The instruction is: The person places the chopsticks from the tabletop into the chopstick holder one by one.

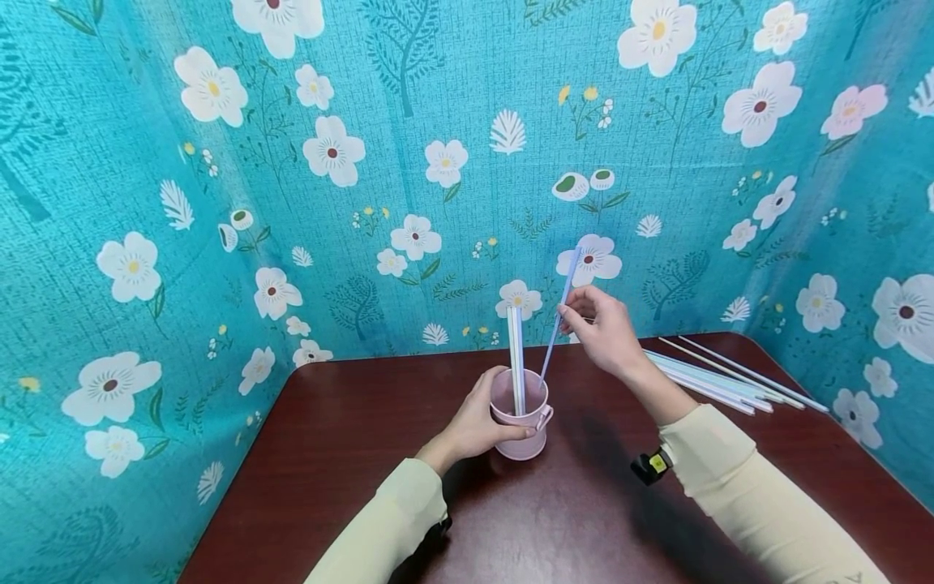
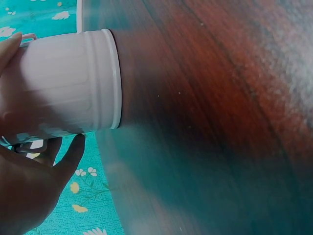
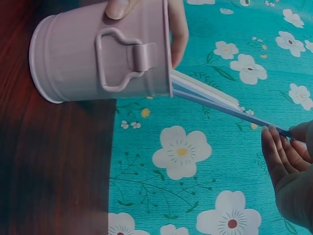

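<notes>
A small pink bucket (image 1: 521,448) with side handles stands upright on the table. My left hand (image 1: 477,418) grips its left side, thumb across the front near the rim. Several long pale sticks (image 1: 516,349), thin like straws, lean together inside and rise well above the rim. Between thumb and fingertips my right hand (image 1: 600,324) pinches a thin blue stick (image 1: 571,272) above and right of the bucket. This stick slants down to the left, its lower end at the mouth of the bucket. In the right wrist view the blue stick (image 3: 234,111) overlaps the pale ones.
More long sticks (image 1: 711,380) in white, pale blue, cream and violet lie loosely on the dark red-brown table (image 1: 328,454), to the right behind my right forearm. A teal flowered cloth (image 1: 409,203) hangs behind the table and along both sides.
</notes>
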The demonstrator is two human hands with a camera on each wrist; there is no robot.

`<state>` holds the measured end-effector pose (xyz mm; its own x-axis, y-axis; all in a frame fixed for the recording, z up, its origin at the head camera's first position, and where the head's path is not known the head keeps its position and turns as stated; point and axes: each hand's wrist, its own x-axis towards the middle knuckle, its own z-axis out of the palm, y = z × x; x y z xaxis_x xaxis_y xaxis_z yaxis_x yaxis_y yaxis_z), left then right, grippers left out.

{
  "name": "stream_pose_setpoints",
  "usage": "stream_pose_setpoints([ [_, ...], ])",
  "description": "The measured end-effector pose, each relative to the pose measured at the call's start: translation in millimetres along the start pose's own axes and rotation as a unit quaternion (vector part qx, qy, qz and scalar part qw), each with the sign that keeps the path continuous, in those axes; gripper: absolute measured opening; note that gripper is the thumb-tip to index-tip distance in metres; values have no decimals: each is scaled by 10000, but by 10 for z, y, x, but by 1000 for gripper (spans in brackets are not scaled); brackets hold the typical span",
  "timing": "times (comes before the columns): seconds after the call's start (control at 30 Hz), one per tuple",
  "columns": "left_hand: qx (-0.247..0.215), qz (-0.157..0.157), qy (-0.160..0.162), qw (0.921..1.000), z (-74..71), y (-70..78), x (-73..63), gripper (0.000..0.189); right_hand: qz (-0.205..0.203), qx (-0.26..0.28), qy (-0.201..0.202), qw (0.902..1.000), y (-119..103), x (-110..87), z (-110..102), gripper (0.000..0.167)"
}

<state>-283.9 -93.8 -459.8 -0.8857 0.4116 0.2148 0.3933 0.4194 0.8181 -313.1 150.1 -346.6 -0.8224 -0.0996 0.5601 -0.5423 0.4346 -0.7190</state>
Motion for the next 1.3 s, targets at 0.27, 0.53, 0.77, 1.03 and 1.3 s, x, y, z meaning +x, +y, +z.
stream_pose_setpoints([
  [0.27,8,39,12,10000,-16,15,-2,98,-1,-263,-83,9996,77,-25,89,10],
  [0.53,0,77,19,10000,-14,22,-14,98,-88,-375,-390,9985,173,-87,225,7],
  [0.77,-1,41,-7,10000,8,-10,-1,102,30,-645,-624,9960,248,-156,339,5],
  [1.03,-42,29,-23,10000,-1,-13,8,100,-28,-851,-991,9914,295,-203,449,5],
  [1.3,-82,52,-20,10000,-8,-11,7,99,-85,-981,-1163,9883,363,-257,535,9],
])
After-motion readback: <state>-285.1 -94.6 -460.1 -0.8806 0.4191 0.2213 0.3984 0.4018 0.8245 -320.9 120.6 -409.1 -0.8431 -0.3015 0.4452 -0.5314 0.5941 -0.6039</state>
